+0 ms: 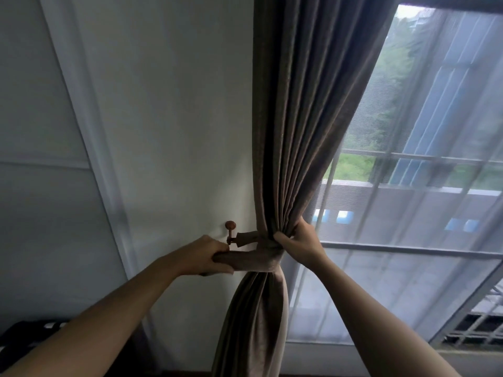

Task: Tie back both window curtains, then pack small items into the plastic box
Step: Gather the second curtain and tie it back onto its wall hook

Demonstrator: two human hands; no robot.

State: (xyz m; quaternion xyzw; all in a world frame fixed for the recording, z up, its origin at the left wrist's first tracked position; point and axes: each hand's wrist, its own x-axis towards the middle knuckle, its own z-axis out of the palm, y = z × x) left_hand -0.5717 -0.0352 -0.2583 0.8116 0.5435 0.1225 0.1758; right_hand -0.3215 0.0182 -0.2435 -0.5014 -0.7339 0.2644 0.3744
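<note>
Hanging between a plain white wall (pixel 177 118) and a sheer-veiled window (pixel 424 191), the pleated brown fabric curtain (pixel 307 118) is clutched by the right hand (pixel 299 246), while the left hand (pixel 206 254) grips its brown fabric tieback band (pixel 253 261).

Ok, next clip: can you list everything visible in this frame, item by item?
curtain: one, brown, gathered at centre beside the window
tieback: one, brown, wrapped round the curtain, one end at the hook
hook: one, reddish-brown knob, on the wall left of the curtain
sheer curtain: one, white, over the window at right
window: one, grey bars, right side
wall: one, white, left and centre
dark object: one, black, bottom-left corner, unidentifiable
left hand: one, grips the tieback's free end below the hook
right hand: one, grips the gathered curtain above the tieback
</note>
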